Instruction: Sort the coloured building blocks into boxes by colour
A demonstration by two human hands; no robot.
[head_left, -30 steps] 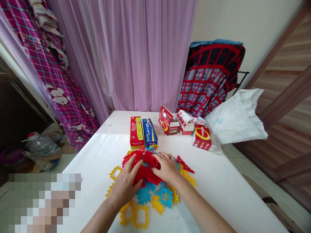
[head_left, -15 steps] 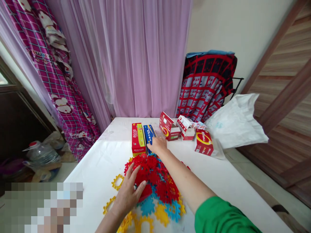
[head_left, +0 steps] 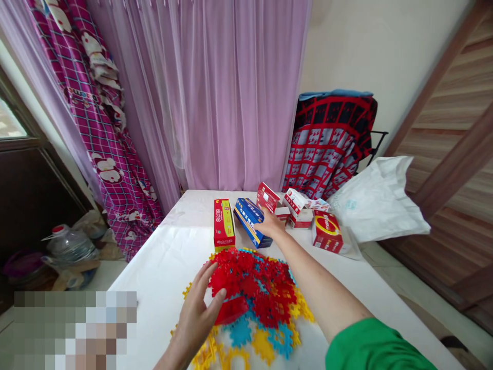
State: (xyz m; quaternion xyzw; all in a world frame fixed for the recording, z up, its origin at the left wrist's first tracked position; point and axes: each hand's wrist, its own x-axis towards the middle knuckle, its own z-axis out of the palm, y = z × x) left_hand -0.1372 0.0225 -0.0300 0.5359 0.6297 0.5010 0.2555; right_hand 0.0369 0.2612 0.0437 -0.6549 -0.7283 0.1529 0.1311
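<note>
My right hand (head_left: 270,224) reaches far across the table and grips a long blue box (head_left: 246,218) printed with white and yellow lettering, which stands at an angle. Just left of it is a red and yellow box (head_left: 224,226). Nearer to me lies a heap of plastic interlocking pieces: red pieces (head_left: 271,303) on top, with blue pieces (head_left: 280,339) and yellow pieces (head_left: 264,345) around and below. My left hand (head_left: 200,303) is at the heap's left side, fingers spread, holding nothing; whether it touches the pieces I cannot tell.
Behind my right hand are an open red box (head_left: 268,197) and a white and red box (head_left: 297,205). Another red box (head_left: 326,231) and a white bag (head_left: 379,200) are at the right edge of the white table (head_left: 146,272). A water jug (head_left: 71,244) stands on the floor.
The blue box has turned away from the red and yellow box and shifted right, with my right hand on it. My left hand stays spread at the heap. The view has shifted slightly.
</note>
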